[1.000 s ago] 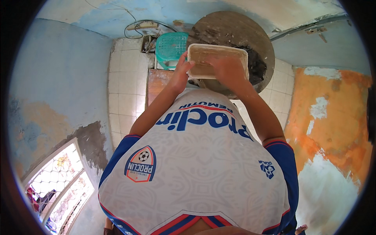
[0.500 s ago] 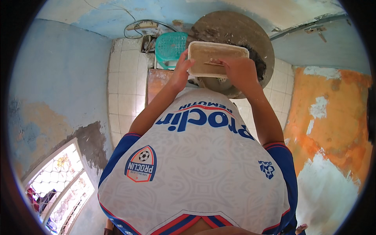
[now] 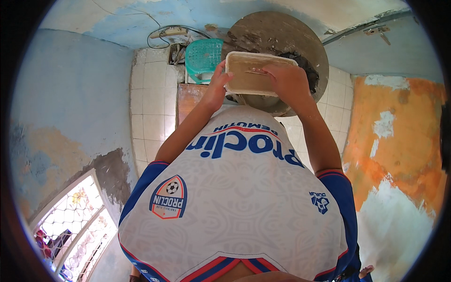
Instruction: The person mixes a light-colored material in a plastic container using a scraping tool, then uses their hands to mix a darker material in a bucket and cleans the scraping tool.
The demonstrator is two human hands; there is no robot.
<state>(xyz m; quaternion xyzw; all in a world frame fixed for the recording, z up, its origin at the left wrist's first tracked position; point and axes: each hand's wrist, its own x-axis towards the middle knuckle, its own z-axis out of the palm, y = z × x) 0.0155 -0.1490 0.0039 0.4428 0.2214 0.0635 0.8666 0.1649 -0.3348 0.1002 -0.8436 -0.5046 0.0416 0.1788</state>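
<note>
A rectangular tub [image 3: 249,87] with a pale, smeared rim is held up in front of my chest, its brown inside facing me. My left hand [image 3: 217,89] grips its left end, thumb over the rim and the other fingers behind. My right hand [image 3: 290,87] reaches over the right part of the tub, fingers closed and pointing left. A thin edge shows at the fingertips against the tub's inner face; I cannot make out what it belongs to. Behind the tub stands a round brown table [image 3: 263,33], with a dark, crumpled lump [image 3: 307,70] beside my right hand.
A green plastic stool [image 3: 204,55] stands left of the table. A black cable [image 3: 181,26] loops along the back wall. Below the stool is a reddish-brown board [image 3: 190,96] over pale floor tiles [image 3: 148,101]. An orange, peeling wall [image 3: 399,113] is at right.
The tub has dropped slightly in the view and tilted a little more toward me. My right hand's fingers have shifted slightly within it; my left hand keeps its hold.
</note>
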